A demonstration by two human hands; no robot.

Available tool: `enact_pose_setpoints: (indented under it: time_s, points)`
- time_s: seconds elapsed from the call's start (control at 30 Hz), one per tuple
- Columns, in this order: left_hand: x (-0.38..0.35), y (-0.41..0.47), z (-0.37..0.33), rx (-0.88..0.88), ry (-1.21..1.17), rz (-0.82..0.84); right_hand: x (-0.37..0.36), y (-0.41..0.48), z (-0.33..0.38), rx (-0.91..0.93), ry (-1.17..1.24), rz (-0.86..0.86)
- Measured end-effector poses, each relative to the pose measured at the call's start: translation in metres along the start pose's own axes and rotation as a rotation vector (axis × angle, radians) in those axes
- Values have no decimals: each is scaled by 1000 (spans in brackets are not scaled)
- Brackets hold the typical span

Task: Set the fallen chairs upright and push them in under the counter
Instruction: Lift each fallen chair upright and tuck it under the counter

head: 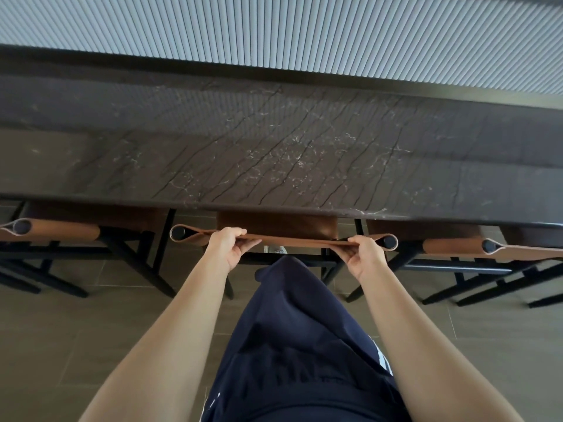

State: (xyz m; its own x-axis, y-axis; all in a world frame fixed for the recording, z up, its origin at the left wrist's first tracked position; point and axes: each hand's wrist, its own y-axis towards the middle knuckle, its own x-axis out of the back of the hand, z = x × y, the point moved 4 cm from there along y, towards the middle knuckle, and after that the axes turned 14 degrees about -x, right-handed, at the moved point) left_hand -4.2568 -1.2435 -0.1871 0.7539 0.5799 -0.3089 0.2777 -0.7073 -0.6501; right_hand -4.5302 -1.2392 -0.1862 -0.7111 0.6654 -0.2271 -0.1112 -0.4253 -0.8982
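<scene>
- The worktop (274, 147) edge hides the far part of every seat. The left chair (61, 233) and the right chair (457, 245) run off the frame's sides.
- Dark clothing (292, 330) covers the near legs of the middle chair (277, 225).
- The middle chair stands upright on the tiled floor (91, 324), its seat partly under the worktop, between the other two chairs.
- The left hand (227, 246) and right hand (364, 254) each grip its tan backrest (298, 240), one near each end post.
- The fingers (235, 231) curl over the strap's top with the thumbs beneath it. The fingertips are hard to make out.
</scene>
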Motion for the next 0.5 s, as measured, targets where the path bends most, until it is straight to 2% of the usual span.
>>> enact_pose_setpoints:
  time_s: [0.33, 0.5]
  points:
    - [2, 9, 0, -17, -5, -9, 1, -3, -3, -13, -63, -2]
    - [0, 3, -5, 44, -24, -42, 5, -10, -8, -88, -17, 128]
